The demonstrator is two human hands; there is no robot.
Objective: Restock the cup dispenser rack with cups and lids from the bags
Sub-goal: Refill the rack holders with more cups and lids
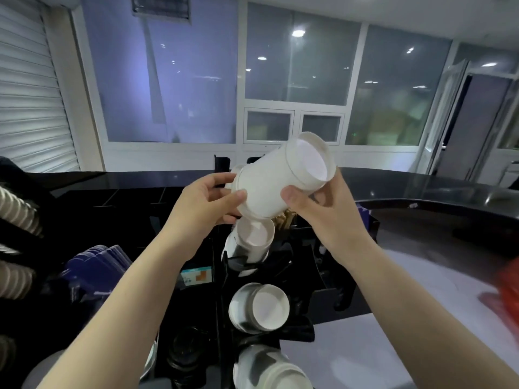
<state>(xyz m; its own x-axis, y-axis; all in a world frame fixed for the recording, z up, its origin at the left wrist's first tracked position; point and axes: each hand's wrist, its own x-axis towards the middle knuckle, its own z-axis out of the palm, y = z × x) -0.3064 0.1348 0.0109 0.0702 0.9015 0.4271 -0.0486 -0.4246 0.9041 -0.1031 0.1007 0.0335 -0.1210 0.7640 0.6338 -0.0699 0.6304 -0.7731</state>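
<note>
Loading a stack of white cups (276,183) into the black dispenser rack (283,265). Held tilted in the air just above the top slot, open mouth up and to the right. Left hand (205,200) curled around the lower end, right hand (317,203) gripping near the rim. Next, probably: to lower the narrow end into the top slot, onto the cups (252,240) already there, aligned with care.
</note>
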